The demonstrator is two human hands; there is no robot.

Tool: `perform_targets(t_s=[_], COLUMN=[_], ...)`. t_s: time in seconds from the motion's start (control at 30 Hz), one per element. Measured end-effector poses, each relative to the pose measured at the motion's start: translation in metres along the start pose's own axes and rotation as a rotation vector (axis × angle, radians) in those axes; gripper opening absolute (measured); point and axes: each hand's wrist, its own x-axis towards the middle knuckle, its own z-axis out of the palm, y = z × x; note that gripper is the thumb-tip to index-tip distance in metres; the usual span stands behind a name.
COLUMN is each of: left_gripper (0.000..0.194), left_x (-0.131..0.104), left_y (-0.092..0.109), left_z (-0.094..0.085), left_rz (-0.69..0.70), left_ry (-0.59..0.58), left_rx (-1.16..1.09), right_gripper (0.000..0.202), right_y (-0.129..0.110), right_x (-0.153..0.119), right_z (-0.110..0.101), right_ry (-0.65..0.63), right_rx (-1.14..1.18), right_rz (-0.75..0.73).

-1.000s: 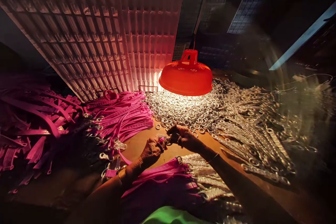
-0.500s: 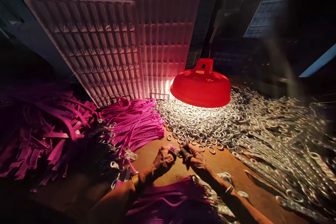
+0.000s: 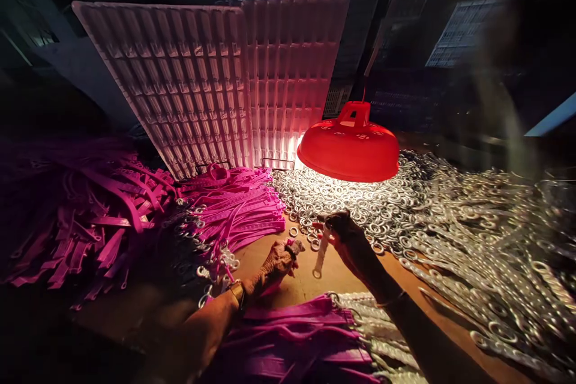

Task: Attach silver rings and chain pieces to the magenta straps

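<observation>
My left hand (image 3: 281,258) is closed above the tabletop, with a bit of purple strap (image 3: 271,287) showing beneath it; its fingertips have dark coverings. To the right, my right hand (image 3: 345,233) is at the near edge of a heap of metal rings (image 3: 310,216). It grips a pale, translucent-looking strip (image 3: 321,255) that hangs down and has a hole at its lower end. My right fingertips are partly in shadow, so whether they also touch a ring cannot be made out. Below both hands lies a bundle of purple straps (image 3: 297,336) joined to pale strips (image 3: 387,336).
A red lamp (image 3: 348,150) hangs low over the rings. Ribbed panels (image 3: 180,84) stand behind. Purple straps (image 3: 238,210) are stacked left, with a looser pile (image 3: 94,222) farther left. Long pale strips (image 3: 490,270) cover the right side of the brown table (image 3: 297,285).
My hands were together at the middle; now they are apart. My right hand has moved up and right to the rings, and the pale strip now shows hanging from it.
</observation>
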Motion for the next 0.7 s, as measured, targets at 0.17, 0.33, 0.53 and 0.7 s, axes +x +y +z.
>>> perform_targets(t_s=[0.17,0.33,0.53,0.7], left_gripper=[0.048,0.042,0.036,0.037], left_x=[-0.004,0.0,-0.002,-0.003], left_y=[0.004,-0.003,0.002,0.007], left_z=[-0.001,0.001,0.006,0.006], left_rz=[-0.043,-0.077,-0.085,-0.112], left_ry=[-0.005,0.057,0.001,-0.06], left_rx=[0.03,-0.213,-0.318,-0.296], right_gripper=[0.037,0.038,0.027,0.018], right_y=[-0.012,0.009,0.021,0.039], right_x=[0.009,-0.015,-0.02,-0.017], right_z=[-0.016,0.005,0.024,0.02], right_ry=[-0.063,-0.156,-0.154,-0.123], right_rx=[-0.021,-0.196,-0.321,-0.425], right_rz=[0.057,0.062,-0.084,-0.113])
